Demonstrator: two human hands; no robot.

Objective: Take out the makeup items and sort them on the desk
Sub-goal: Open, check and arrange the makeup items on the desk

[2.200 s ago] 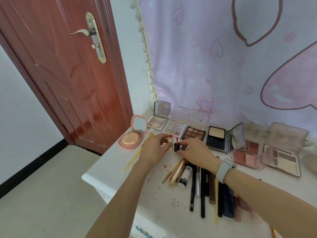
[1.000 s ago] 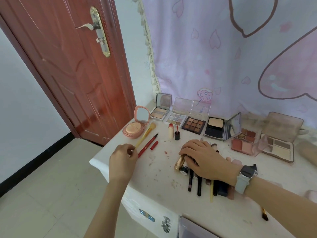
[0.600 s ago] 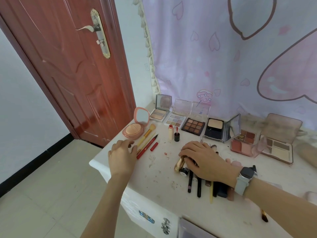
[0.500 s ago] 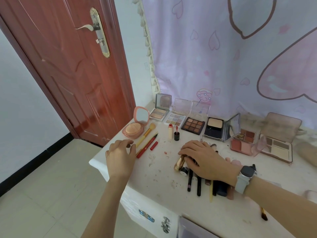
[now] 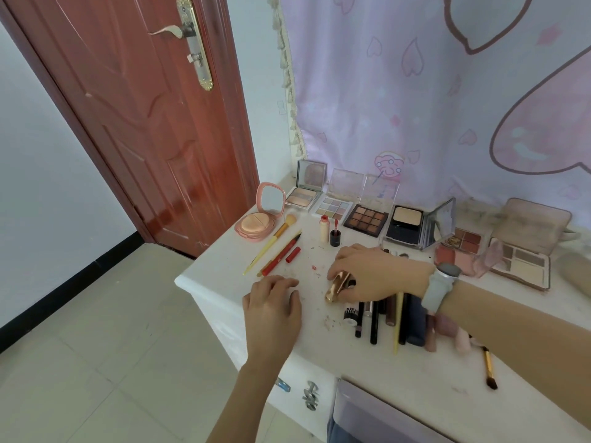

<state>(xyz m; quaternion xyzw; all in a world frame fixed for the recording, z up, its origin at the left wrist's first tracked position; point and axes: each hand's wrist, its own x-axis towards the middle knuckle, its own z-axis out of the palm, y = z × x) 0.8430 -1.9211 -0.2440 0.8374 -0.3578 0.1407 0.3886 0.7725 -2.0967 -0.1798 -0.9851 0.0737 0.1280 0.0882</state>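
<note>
Right hand [image 5: 374, 274] curled round a shiny gold metal tube [image 5: 336, 286] — tube tilted, lower end touching the white desk top [image 5: 224, 266], beside a row of dark pencils and tubes [image 5: 380, 318]. Left hand [image 5: 271, 311] empty, fingers loosely bent, resting near the desk's front edge — red pencil [image 5: 279, 258] just beyond.

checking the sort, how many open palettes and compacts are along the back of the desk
7: pink compact, highlighter, pale palette, brown palette, black compact, blush palette, large palette. None looks hidden.
</note>
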